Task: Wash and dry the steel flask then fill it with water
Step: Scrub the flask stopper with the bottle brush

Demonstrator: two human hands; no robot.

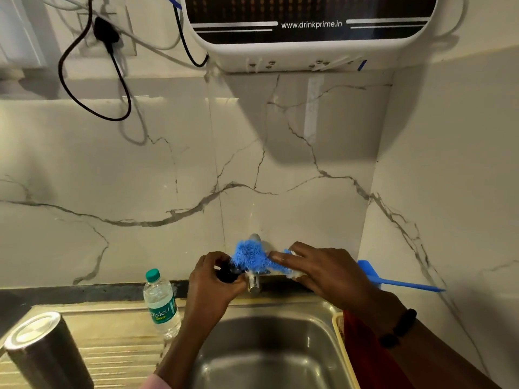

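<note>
The steel flask (42, 349) stands upside down on the drainboard at the lower left, away from both hands. My left hand (213, 284) grips a small black cap-like object (226, 273) above the sink. A fuzzy blue scrubber (251, 256) is held against that black object by my right hand (328, 273), whose fingers close around the scrubber's right end. Both hands meet in front of the steel tap (254, 284), which is partly hidden behind them.
The steel sink (269, 357) lies directly below the hands. A Bisleri plastic bottle (161, 304) stands on the drainboard left of my left hand. A blue plastic tool (398, 282) lies on the counter at right. A water purifier (309, 29) hangs overhead. Red cloth (362, 349) sits beside the sink.
</note>
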